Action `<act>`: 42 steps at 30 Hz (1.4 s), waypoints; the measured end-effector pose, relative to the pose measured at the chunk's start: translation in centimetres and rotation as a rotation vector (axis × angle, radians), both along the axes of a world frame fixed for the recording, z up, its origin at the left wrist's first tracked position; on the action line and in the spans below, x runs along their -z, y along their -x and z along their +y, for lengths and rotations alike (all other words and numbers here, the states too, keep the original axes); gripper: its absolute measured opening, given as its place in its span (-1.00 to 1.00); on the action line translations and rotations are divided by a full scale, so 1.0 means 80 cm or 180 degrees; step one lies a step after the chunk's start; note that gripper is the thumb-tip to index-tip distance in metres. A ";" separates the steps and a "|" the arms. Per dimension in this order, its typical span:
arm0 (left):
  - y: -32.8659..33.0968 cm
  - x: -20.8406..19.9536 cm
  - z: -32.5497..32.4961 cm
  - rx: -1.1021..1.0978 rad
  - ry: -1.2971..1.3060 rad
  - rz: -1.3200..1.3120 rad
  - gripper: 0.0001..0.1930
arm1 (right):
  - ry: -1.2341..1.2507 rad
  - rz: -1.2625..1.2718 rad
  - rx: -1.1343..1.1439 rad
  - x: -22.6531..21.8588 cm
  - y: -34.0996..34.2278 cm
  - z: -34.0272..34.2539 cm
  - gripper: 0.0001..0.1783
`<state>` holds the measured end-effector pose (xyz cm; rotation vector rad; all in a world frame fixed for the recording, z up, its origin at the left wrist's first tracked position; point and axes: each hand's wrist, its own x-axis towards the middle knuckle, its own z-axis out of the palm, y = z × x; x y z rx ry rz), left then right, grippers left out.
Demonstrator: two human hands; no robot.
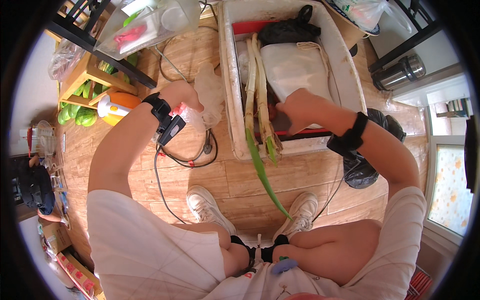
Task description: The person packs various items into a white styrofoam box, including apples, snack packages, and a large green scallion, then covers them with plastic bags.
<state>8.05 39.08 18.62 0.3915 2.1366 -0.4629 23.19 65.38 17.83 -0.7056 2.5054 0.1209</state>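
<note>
My left hand point(184, 95) is closed on a clear plastic bag point(207, 97), which hangs down over the floor; something pinkish-red shows at the fingers. Over a white foam box point(228, 100), my right hand point(304, 111) reaches in with thumb and fingers apart, holding nothing that I can see. Just left of it lie long leeks point(261, 95), pale stalks toward the far side, one green leaf point(266, 180) drooping out over the near rim. Under and beyond the right hand sits a whitish wrapped package point(295, 67). A black plastic bag point(290, 31) lies at the box's far end.
A black cable point(200, 162) coils on the floor near the box. Black bags point(362, 172) and a steel flask point(400, 72) stand to the right. At left are a wooden rack with green melons point(86, 116), an orange-and-white appliance point(117, 106) and a clear bin point(150, 30).
</note>
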 end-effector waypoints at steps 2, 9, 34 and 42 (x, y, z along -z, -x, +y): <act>0.001 0.000 -0.010 -0.0008 -0.0010 0.0025 -0.41 | 0.0092 0.0205 0.0112 -0.002 0.001 0.016 -0.50; 0.002 -0.001 -0.026 0.0145 -0.0102 0.0141 -0.47 | 0.0543 0.1305 0.0450 -0.039 0.006 0.092 -0.89; 0.035 0.008 -0.035 0.0426 0.0061 0.0049 -0.48 | 0.1799 0.1615 0.4692 -0.071 -0.273 0.475 -0.84; 0.018 -0.012 -0.034 0.0454 0.0157 0.0170 -0.41 | 0.0564 -0.0026 0.5277 0.111 -0.444 0.503 -0.83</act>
